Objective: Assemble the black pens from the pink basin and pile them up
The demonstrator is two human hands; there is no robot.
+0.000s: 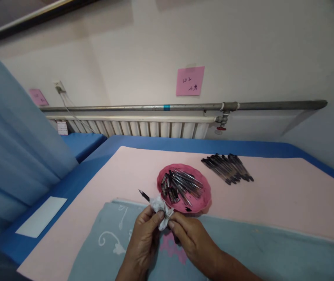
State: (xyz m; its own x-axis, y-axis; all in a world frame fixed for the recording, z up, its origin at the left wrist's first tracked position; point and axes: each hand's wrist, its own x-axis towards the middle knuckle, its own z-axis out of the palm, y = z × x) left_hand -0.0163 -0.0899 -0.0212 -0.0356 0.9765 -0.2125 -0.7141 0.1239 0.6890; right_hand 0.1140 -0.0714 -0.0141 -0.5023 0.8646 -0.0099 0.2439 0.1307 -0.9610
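Observation:
Closed around a crumpled white tissue (161, 210), my left hand (146, 230) presses it with thumb and fingers. A pen (144, 194) runs through the tissue, and its dark front end with the tip sticks out at the upper left. My right hand (194, 238) is pinched at the tissue's right side, in line with the pen, whose back end is hidden by the fingers. Just beyond my hands stands a pink scalloped bowl (206, 201). Clear pen barrels (186, 181) lie in it beside short dark pen parts (165, 185).
Capped pens (227, 168) lie in a slanted row right of the bowl on a pink sheet (272, 195). A blue-green cloth (257, 238) covers the near edge. White paper (41, 216) lies at left, near a blue curtain (14, 128). A radiator (155, 128) stands behind.

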